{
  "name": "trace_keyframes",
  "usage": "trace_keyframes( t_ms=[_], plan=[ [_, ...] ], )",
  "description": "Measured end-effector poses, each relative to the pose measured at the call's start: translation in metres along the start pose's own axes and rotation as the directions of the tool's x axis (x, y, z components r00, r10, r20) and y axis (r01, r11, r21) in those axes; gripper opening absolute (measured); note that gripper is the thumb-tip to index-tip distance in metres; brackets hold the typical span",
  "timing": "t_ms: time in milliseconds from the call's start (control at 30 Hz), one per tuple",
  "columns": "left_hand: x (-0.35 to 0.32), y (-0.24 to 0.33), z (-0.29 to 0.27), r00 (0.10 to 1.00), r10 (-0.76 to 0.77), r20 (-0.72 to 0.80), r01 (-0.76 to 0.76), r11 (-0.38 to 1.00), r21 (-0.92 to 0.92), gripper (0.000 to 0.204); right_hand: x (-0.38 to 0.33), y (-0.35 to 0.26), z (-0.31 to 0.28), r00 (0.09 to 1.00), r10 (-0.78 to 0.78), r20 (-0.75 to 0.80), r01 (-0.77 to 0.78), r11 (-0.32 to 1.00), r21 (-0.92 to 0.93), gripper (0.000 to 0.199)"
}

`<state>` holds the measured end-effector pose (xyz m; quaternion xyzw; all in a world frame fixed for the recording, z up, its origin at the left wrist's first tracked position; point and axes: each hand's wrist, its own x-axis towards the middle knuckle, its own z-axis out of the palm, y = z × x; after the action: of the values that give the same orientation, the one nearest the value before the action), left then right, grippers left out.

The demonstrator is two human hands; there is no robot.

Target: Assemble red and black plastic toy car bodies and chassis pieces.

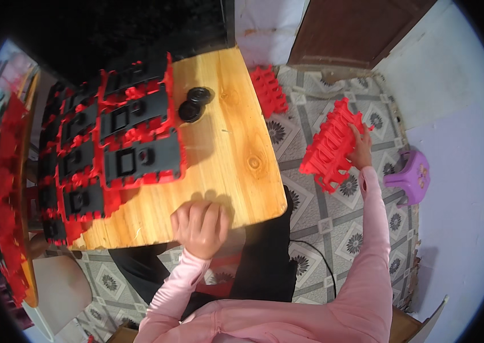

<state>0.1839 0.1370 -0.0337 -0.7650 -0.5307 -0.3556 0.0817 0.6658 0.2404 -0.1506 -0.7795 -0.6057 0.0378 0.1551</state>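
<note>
Out to my right, beyond the table edge, my right hand [361,147] grips the side of a ribbed red plastic part [332,143], tilted over the tiled floor. The frame does not tell whether it touches the floor or is one piece or several nested together. My left hand [201,228] rests on the front edge of the wooden table [230,154], its fingers curled under and nothing visible in them. Two black round discs [190,111] lie overlapping farther back on the table. Left of them, several red frames with black panels [142,157] lie in overlapping rows.
Another red ribbed part [269,91] sits on the floor past the table's right edge. A purple stool [411,176] stands near the right wall. More red-and-black parts [2,194] fill a second surface at far left. A black cable [323,257] runs across the floor.
</note>
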Motion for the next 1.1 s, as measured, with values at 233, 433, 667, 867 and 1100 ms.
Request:
trace_keyframes(
  t_ms=[233, 433, 667, 867, 1100],
  plan=[
    [-0.018, 0.006, -0.06, 0.951, -0.144, 0.274, 0.306, 0.569, -0.763, 0.038, -0.131, -0.16, -0.231, 0.9, -0.402, -0.17, 0.418, 0.905, 0.073, 0.09],
    [-0.08, -0.031, -0.114, 0.808, -0.031, 0.588, 0.575, -0.175, -0.799, 0.074, -0.22, -0.286, -0.245, 0.741, -0.661, 0.115, 0.617, 0.739, 0.271, 0.09],
    [-0.116, -0.063, -0.168, 0.751, -0.174, 0.637, 0.553, -0.36, -0.751, 0.107, -0.259, -0.373, -0.192, 0.543, -0.767, 0.342, 0.68, 0.64, 0.358, 0.093],
    [-0.158, -0.073, -0.173, 0.754, -0.189, 0.63, 0.591, -0.224, -0.775, 0.11, -0.263, -0.361, -0.182, 0.588, -0.794, 0.154, 0.768, 0.608, 0.202, 0.095],
    [-0.185, -0.015, -0.147, 0.639, 0.15, 0.754, 0.73, -0.425, -0.534, 0.113, -0.262, -0.337, -0.158, 0.86, -0.505, -0.072, 0.509, 0.86, 0.044, 0.099]
  ],
)
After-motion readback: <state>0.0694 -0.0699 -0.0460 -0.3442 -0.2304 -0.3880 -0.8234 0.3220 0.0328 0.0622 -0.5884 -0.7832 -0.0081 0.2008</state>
